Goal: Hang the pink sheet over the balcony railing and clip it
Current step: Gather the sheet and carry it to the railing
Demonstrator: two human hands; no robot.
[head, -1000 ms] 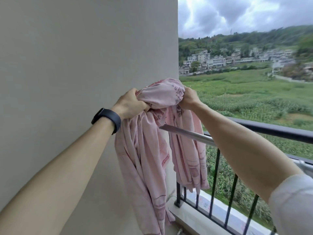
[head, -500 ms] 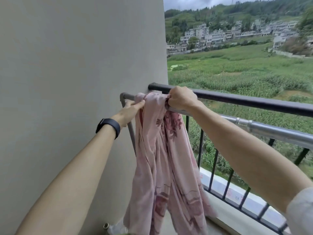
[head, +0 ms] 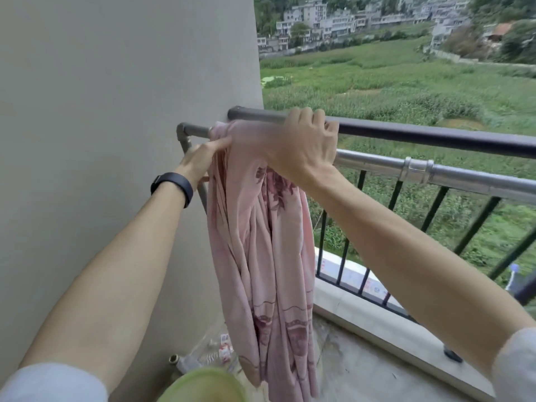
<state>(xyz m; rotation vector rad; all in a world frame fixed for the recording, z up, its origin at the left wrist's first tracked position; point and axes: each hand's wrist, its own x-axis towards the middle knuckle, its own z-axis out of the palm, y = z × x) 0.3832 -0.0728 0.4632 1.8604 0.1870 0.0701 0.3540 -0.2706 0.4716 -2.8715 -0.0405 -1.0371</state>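
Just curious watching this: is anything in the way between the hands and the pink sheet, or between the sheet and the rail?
Nothing visible. The left hand and right hand already grip the pink sheet, which is draped over the silver rail.

Pink sheet (head: 261, 242), bunched, floral-printed, draped over the silver rail (head: 377, 166); hanging in long folds.
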